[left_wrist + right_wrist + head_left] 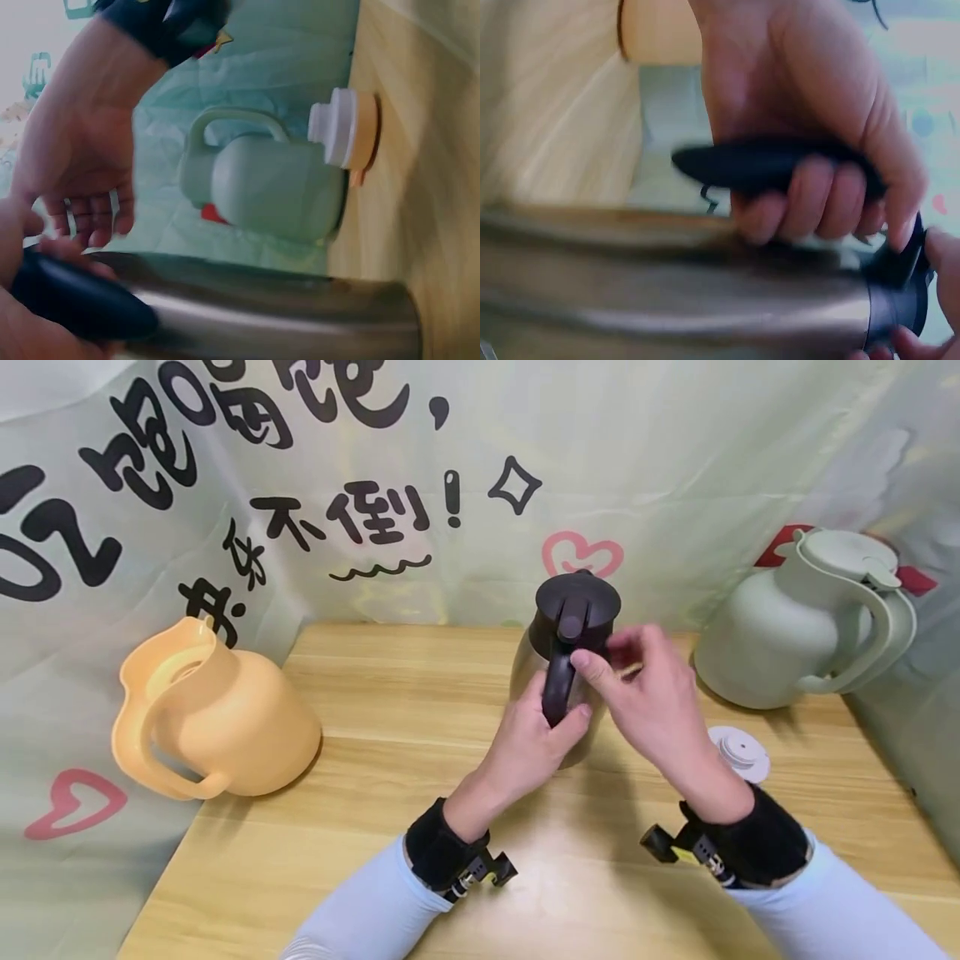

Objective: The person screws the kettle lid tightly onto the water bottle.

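Note:
A stainless steel thermos jug [522, 668] with a black lid [558, 589] and black handle [557, 685] stands upright on the wooden table. My left hand [525, 752] grips the handle; the right wrist view shows those fingers [821, 199] wrapped round it, with the thumb up near the lid. On the jug's right, my right hand [660, 702] is at the neck, its thumb by the top of the handle. In the left wrist view its loosely bent fingers [97, 214] overlap the jug's upper end, and no held thing shows in them.
At the left stands an orange jug [255, 718] without its lid. A pale green jug [772, 618] with a lid stands at the back right. Close to my right wrist lies a round white stopper [742, 752]. Printed cloth walls [465, 585] border the table [390, 710].

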A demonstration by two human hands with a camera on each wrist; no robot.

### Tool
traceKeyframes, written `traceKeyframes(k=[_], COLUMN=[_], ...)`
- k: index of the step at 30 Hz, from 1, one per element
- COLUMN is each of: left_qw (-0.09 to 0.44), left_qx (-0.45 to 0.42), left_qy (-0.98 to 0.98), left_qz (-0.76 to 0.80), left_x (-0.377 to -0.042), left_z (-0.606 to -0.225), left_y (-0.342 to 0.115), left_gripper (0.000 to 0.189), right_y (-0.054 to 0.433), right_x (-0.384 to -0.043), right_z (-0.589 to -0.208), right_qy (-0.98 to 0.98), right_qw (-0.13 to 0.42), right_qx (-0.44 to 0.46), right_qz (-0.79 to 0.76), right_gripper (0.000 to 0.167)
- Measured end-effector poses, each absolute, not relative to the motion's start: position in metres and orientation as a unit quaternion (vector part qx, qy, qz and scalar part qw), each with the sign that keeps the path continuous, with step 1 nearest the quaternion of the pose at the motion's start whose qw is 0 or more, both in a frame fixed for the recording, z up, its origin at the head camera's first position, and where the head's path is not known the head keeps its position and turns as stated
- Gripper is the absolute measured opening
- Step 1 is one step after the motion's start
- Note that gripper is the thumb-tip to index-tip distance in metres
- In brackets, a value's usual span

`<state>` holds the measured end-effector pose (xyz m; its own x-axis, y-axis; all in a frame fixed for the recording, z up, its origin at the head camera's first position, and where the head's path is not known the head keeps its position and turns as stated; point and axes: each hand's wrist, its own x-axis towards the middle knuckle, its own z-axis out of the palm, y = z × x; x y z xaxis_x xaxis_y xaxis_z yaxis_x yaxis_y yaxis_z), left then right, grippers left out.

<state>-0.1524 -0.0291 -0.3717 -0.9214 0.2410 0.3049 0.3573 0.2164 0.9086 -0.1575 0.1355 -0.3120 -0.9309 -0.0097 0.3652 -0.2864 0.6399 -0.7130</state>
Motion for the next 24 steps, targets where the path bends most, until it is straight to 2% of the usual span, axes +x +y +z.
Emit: traceKeyframes(k=[6, 11, 14, 18, 21, 24], left_qw=[-0.001, -0.033, -0.059, -0.089, -0.103, -0.114], left_qx=[-0.226, -0.242, -0.238, -0.225, -0.220, -0.222], left_qy=[-0.827, -0.846, -0.850, -0.860, -0.871, -0.882], left_qz=[-0.515, -0.474, -0.465, -0.448, -0.427, -0.400], left_x=[-0.146, -0.145, -0.146, -0.151, -0.154, -0.157], left_z=[-0.370, -0.370, -0.372, -0.377, -0.383, -0.390], left_y=[-0.047, -0.064, -0.074, -0.083, -0.085, -0.083], left_gripper=[0.043, 0.039, 0.043, 0.042, 0.032, 0.019], right_y=[0.120, 0.107, 0.108, 0.121, 0.132, 0.140], right_x=[-0.136, -0.133, -0.135, -0.135, -0.137, -0.143], right_z=[-0.323, -0.339, -0.348, -0.353, -0.356, -0.360], right_qy=[-0.918, -0.913, -0.893, -0.843, -0.773, -0.722], right_qw=[0.143, 0.198, 0.218, 0.166, 0.131, 0.151], right_qx=[0.119, 0.167, 0.175, 0.127, 0.068, 0.038], right_qz=[0.350, 0.316, 0.352, 0.495, 0.617, 0.674], right_gripper=[0.042, 0.037, 0.026, 0.012, 0.019, 0.034])
